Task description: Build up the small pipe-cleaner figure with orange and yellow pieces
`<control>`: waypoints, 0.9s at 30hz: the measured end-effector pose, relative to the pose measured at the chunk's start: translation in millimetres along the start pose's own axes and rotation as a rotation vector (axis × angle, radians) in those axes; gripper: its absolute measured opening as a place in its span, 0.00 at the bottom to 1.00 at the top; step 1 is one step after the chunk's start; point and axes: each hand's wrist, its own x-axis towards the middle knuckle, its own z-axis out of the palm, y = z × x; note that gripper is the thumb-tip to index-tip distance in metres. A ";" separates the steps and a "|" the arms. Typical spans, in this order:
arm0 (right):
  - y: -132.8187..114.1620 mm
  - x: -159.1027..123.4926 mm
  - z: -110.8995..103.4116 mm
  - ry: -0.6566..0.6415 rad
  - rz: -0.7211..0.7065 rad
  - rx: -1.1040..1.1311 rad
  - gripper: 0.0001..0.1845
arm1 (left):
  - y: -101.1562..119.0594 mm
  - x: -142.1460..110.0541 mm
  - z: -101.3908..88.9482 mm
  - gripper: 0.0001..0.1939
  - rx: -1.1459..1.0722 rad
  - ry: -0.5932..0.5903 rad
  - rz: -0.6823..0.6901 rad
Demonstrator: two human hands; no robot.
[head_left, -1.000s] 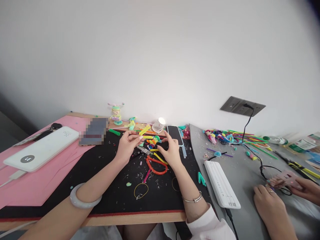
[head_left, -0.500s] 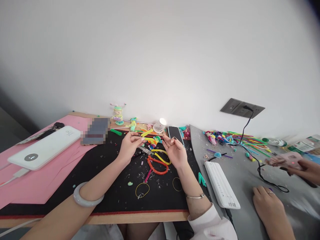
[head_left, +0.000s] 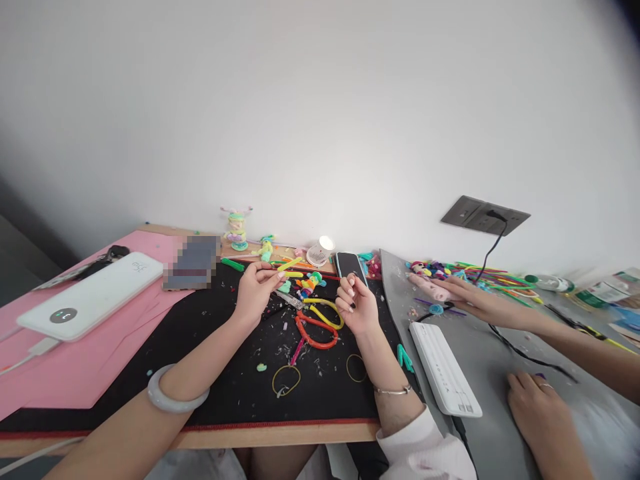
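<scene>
My left hand (head_left: 256, 288) is raised over the black mat (head_left: 235, 393) and pinches a short yellow stick (head_left: 289, 265) between thumb and fingers. My right hand (head_left: 356, 305) hovers palm-up just right of it, fingers curled inward; what they hold, if anything, I cannot make out. Between and below the hands lie small scissors (head_left: 290, 300), a yellow loop (head_left: 327, 312), an orange loop (head_left: 314, 333) and a small colourful figure (head_left: 310, 283). A black phone (head_left: 347, 264) lies just behind my right hand.
A white power bank (head_left: 90, 295) rests on pink paper (head_left: 65, 373) at left. A lit candle cup (head_left: 320, 250) stands by the wall. On the grey mat at right, another person's hand (head_left: 465, 293) holds a pink glue gun (head_left: 430, 285); their other hand (head_left: 535, 403) rests near a white keyboard-like device (head_left: 443, 367).
My right hand rose off the mat, turned palm-up and curled its fingers. The other person's hand swung the pink glue gun from far right leftward to the coloured sticks.
</scene>
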 end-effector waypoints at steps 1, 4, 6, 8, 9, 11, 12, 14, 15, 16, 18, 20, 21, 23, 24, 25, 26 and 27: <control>-0.3 0.1 -0.5 -0.002 -0.002 -0.005 0.12 | 0.5 0.4 -0.1 0.19 0.000 0.022 0.010; -0.8 0.6 -2.0 -0.008 -0.009 -0.015 0.11 | 1.7 3.8 -1.7 0.17 -0.014 0.112 0.073; -0.7 1.0 -3.0 -0.015 -0.007 -0.024 0.10 | 2.6 8.0 -4.2 0.16 -0.036 0.179 0.135; -0.8 1.5 -4.2 -0.019 -0.006 -0.024 0.09 | 3.7 12.3 -7.3 0.16 -0.056 0.232 0.185; -1.1 1.7 -4.8 -0.020 -0.005 -0.020 0.10 | 4.1 14.0 -8.7 0.16 -0.066 0.252 0.196; -2.7 1.9 -5.7 -0.022 -0.008 -0.005 0.13 | 4.8 15.8 -10.5 0.16 -0.088 0.268 0.199; -4.1 1.8 -5.9 -0.025 -0.013 0.001 0.15 | 4.9 15.9 -10.8 0.16 -0.098 0.266 0.190; -7.7 1.1 -5.2 -0.029 -0.030 -0.004 0.17 | 4.6 14.7 -10.1 0.17 -0.108 0.250 0.165; -9.7 0.7 -4.5 -0.024 -0.047 -0.021 0.18 | 4.2 13.7 -9.2 0.17 -0.104 0.240 0.154; -11.6 0.2 -3.9 -0.009 -0.071 -0.052 0.20 | 3.9 12.5 -8.2 0.17 -0.096 0.227 0.145; -15.0 -0.3 -3.7 0.060 -0.150 -0.180 0.22 | 3.2 10.1 -6.0 0.18 -0.074 0.202 0.131; -18.6 0.1 -7.5 0.210 -0.294 -0.425 0.25 | 3.1 7.8 -4.1 0.18 -0.054 0.179 0.122; -21.1 0.5 -11.4 0.311 -0.377 -0.586 0.27 | 3.3 6.7 -3.3 0.18 -0.048 0.167 0.117; -28.2 1.2 -23.5 0.555 -0.531 -0.941 0.30 | 3.9 4.6 -2.0 0.18 -0.041 0.143 0.114; -32.9 1.0 -31.2 0.667 -0.554 -1.090 0.29 | 4.3 3.5 -1.4 0.18 -0.039 0.129 0.113; -38.2 0.2 -39.4 0.781 -0.568 -1.209 0.28 | 4.7 2.5 -0.7 0.18 -0.033 0.117 0.113; -43.7 -1.2 -47.8 0.895 -0.576 -1.321 0.27 | 4.9 1.5 0.0 0.18 -0.023 0.107 0.113; -49.1 -3.2 -55.9 1.004 -0.553 -1.418 0.27 | 4.9 0.7 0.6 0.18 -0.013 0.097 0.112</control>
